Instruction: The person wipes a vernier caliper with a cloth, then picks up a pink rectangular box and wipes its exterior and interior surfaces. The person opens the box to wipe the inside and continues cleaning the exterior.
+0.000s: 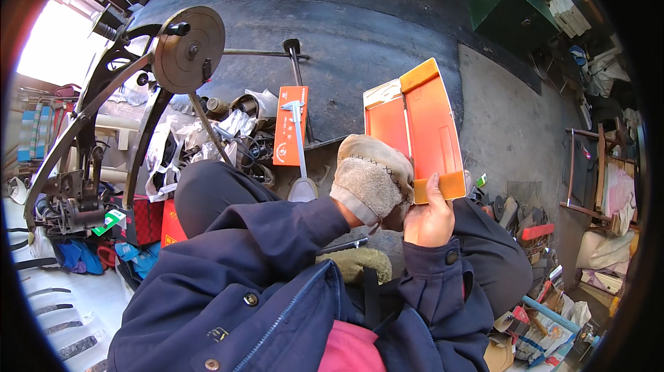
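The bare right hand [430,216] grips the bottom edge of an open orange box [417,125], held up over the knees. The gloved left hand [370,178] is closed on its lower left corner. Below is a dark floor [360,19] with tools and clutter around.

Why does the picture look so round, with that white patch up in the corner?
Head view: the fisheye lens bends straight edges and blackens the rim; daylight overexposes the top-left opening; the open orange plastic case and gloved left hand are sharp and evenly lit.
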`<state>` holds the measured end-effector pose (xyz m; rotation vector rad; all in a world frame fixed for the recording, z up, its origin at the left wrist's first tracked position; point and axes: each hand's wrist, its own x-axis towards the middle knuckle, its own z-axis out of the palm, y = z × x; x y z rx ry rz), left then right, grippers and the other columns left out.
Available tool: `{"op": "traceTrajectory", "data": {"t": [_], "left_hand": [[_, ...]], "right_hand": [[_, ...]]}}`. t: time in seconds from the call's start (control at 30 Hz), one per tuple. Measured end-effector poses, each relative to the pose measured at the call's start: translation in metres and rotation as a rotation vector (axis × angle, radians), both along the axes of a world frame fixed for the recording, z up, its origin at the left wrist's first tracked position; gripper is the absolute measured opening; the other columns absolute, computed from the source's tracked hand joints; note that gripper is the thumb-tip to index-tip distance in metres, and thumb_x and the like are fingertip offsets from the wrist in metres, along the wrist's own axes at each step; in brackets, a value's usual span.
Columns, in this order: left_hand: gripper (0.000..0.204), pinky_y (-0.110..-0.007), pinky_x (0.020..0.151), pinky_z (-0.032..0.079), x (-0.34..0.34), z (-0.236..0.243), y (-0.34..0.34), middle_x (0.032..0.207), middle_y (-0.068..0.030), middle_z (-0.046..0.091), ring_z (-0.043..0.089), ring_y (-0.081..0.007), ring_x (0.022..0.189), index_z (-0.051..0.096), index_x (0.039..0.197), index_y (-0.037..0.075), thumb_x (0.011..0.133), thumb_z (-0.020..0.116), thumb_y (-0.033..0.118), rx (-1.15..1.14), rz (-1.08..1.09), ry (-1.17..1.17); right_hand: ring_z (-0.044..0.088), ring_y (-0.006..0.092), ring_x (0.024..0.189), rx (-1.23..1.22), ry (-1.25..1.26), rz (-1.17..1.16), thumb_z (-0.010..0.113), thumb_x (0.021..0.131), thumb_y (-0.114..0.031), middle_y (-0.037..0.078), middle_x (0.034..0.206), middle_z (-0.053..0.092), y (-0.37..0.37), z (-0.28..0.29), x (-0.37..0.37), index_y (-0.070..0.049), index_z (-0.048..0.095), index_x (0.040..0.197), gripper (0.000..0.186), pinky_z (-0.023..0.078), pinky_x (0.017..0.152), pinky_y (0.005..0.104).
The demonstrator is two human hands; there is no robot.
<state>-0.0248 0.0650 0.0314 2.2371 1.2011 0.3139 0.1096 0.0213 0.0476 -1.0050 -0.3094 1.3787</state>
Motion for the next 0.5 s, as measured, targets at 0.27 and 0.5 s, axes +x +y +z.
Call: {"op": "traceTrajectory", "data": {"t": [0.27, 0.5], "left_hand": [[0.022, -0.045, 0.079, 0.049, 0.008, 0.000, -0.007, 0.089, -0.0080, 0.066, 0.065, -0.0308, 0.089, 0.071, 0.086, 0.014, 0.069, 0.071, 0.027, 0.076, -0.056, 0.128], [0.016, -0.044, 0.061, 0.050, 0.005, 0.001, 0.003, 0.075, -0.0101, 0.066, 0.066, -0.0298, 0.067, 0.070, 0.082, 0.011, 0.075, 0.068, 0.025, 0.223, -0.147, 0.254]], "right_hand": [[0.058, 0.0265, 0.120, -0.033, 0.006, 0.042, 0.052, 0.104, -0.019, 0.012, 0.130, 0.058, -0.003, -0.003, 0.003, -0.001, 0.049, 0.137, 0.037, 0.045, 0.104, 0.0442], [0.057, 0.0268, 0.121, -0.025, 0.019, 0.027, 0.051, 0.104, -0.018, 0.013, 0.131, 0.058, -0.001, -0.008, 0.005, -0.001, 0.047, 0.139, 0.039, 0.044, 0.105, 0.0448]]}}
